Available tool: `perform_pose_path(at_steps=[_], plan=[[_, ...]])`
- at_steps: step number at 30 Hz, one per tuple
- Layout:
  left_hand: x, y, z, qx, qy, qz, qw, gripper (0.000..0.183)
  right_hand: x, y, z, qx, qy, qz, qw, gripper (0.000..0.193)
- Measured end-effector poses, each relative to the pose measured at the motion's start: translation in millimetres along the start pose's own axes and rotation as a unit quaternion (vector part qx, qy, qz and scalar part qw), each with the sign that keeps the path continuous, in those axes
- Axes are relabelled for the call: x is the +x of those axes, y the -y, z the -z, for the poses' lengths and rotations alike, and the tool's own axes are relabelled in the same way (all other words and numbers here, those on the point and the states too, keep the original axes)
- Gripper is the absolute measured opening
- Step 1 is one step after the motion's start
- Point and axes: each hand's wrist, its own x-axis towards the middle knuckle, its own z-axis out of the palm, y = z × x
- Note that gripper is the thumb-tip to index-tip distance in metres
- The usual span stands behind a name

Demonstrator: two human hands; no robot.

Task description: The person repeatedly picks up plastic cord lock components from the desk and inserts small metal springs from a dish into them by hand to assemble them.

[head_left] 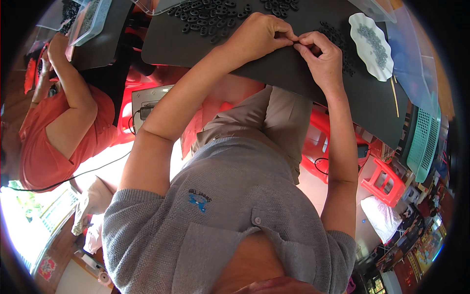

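Note:
My left hand (262, 34) and my right hand (320, 55) meet over the dark table (264, 68), fingertips almost touching. Each is closed in a pinch. Whatever sits between the fingertips is too small and covered to make out. Beyond my left hand lie many black oval pieces with holes (208, 19), and a smaller group of similar pieces (280, 6) is at the far edge of view. Small black parts (335, 36) are heaped just past my right hand. Right of them stands a white wavy-rimmed dish (356, 25) holding tiny grey pieces (373, 44).
Thin wooden sticks (395, 97) lie by the dish. A clear plastic bin (416, 63) and a green basket (422, 144) are at the right. Leftward, a person in a red top (68, 132) works at another table with a clear tub (93, 24). Red stools (384, 182) stand below.

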Motion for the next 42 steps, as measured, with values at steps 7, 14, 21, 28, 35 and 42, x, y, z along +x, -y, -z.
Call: perform_pose_path(at_steps=[7, 14, 21, 28, 35, 42], plan=[[3.4, 0.0, 1.2, 0.008, 0.014, 0.004, 1.000, 0.012, 1.6, -2.2, 1.4, -0.005, 0.006, 0.002, 1.000, 0.015], [1.9, -3.9, 1.4, -0.013, 0.006, 0.036, 0.999, 0.013, -0.1, 4.9, 3.0, 0.015, 0.001, -0.022, 1.000, 0.012], [1.9, 4.1, -0.2, -0.004, 0.001, -0.003, 1.000, 0.013, 1.1, 2.6, 0.8, 0.014, 0.000, 0.000, 1.000, 0.010], [2.6, 6.5, 0.4, 0.032, 0.012, -0.040, 0.999, 0.014, 1.7, 3.2, -0.6, -0.001, 0.010, 0.019, 1.000, 0.011], [-1.4, 3.0, 2.2, -0.096, -0.041, 0.039, 0.994, 0.020, 13.6, -7.4, 40.5, 0.055, -0.072, -0.115, 0.989, 0.016], [2.0, 0.4, -1.7, 0.055, -0.005, -0.046, 0.997, 0.017, 60.5, -68.4, 278.6, -0.206, -0.328, -0.055, 0.920, 0.025]])
